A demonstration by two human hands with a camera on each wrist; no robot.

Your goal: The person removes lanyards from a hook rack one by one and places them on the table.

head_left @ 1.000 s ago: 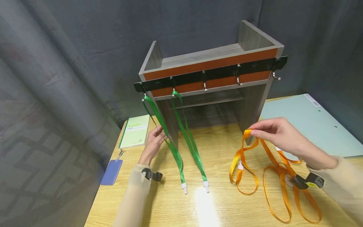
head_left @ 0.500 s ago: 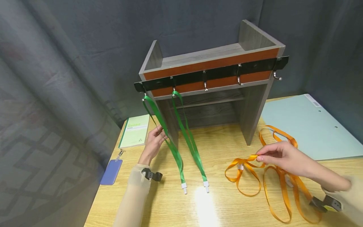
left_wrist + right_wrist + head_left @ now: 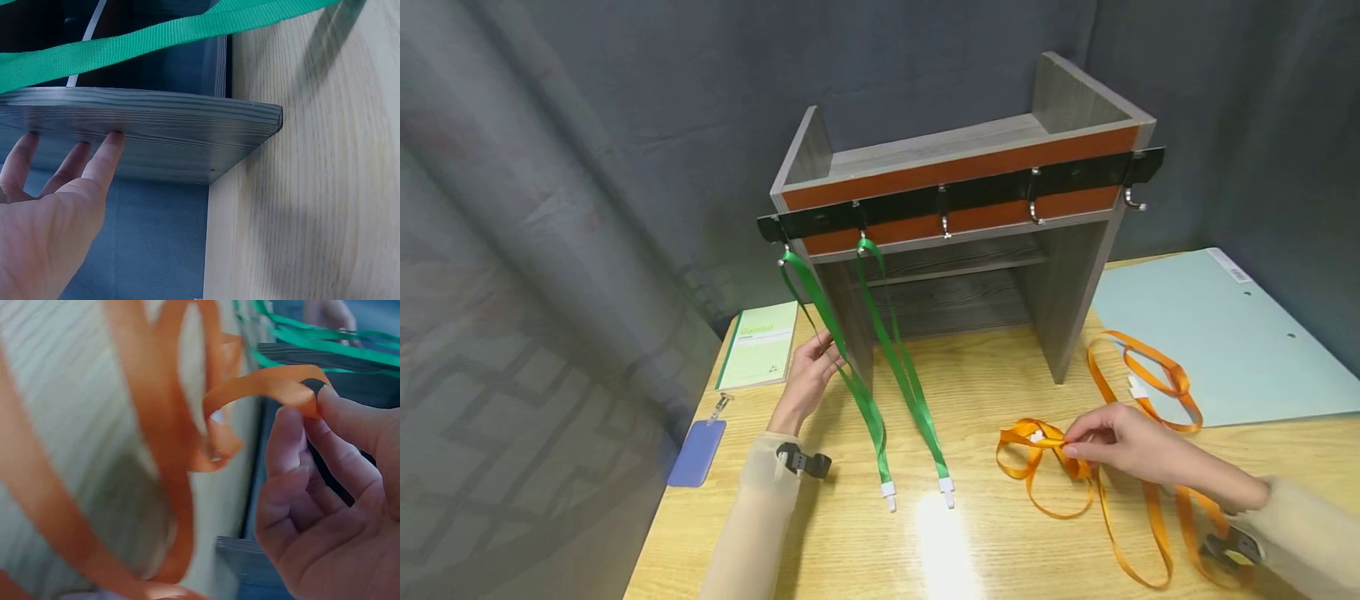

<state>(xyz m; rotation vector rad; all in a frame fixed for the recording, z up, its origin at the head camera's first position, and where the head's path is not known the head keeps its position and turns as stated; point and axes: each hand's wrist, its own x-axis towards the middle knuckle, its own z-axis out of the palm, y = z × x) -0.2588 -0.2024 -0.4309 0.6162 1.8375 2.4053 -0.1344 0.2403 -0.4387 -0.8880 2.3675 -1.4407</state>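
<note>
A grey wooden shelf [image 3: 1060,275] stands on the table with a black hook rail [image 3: 970,193] across its front. Two green lanyards [image 3: 891,367] hang from the two left hooks. My left hand [image 3: 811,377] rests with straight fingers [image 3: 106,156] against the shelf's left side panel [image 3: 156,125], beside the leftmost green lanyard [image 3: 156,40]. Orange lanyards [image 3: 1120,483] lie looped on the table at the right. My right hand [image 3: 1101,440] pinches a fold of one orange lanyard [image 3: 269,384] just above the tabletop.
A pale blue folder [image 3: 1217,333] lies right of the shelf. A green booklet [image 3: 758,343] and a blue badge holder [image 3: 697,452] sit at the table's left edge. Three hooks [image 3: 1033,212] on the rail are bare. Dark curtains close in behind.
My right hand has come down from beside the shelf's right leg to the tabletop, carrying the orange lanyard fold with it. The left hand has stayed put.
</note>
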